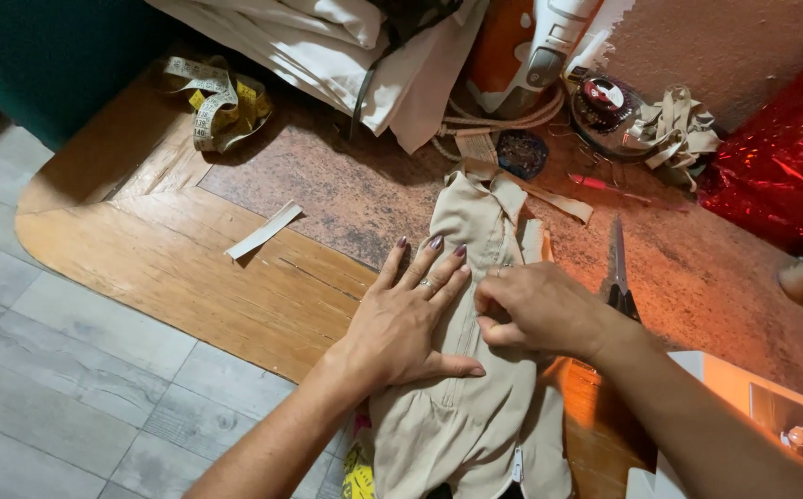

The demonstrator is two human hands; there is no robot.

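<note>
We see a beige garment [480,370] lying flat on the worn wooden table [189,268], its long axis running from about 12 o'clock, where the collar end sits, down to 6 o'clock at the table's near edge.

Left hand [410,314]: fingers spread wide and flat, palm pressing the cloth on its 9 o'clock side, fingertips aimed toward 1 o'clock.

Right hand [535,310]: fingers curled together, tips pinching the garment at its centre seam, just at 3 o'clock of the left hand. The two hands are touching or nearly so; we cannot tell which. Both are on the fabric, with the right hand nearer the seam.

Scissors [617,268] lie at 3 o'clock of the right hand, blades pointing to 12 o'clock, parallel to the garment. A measuring tape [216,102] sits well apart at 10 o'clock. A white paper strip [264,231] lies at 9 o'clock.
</note>
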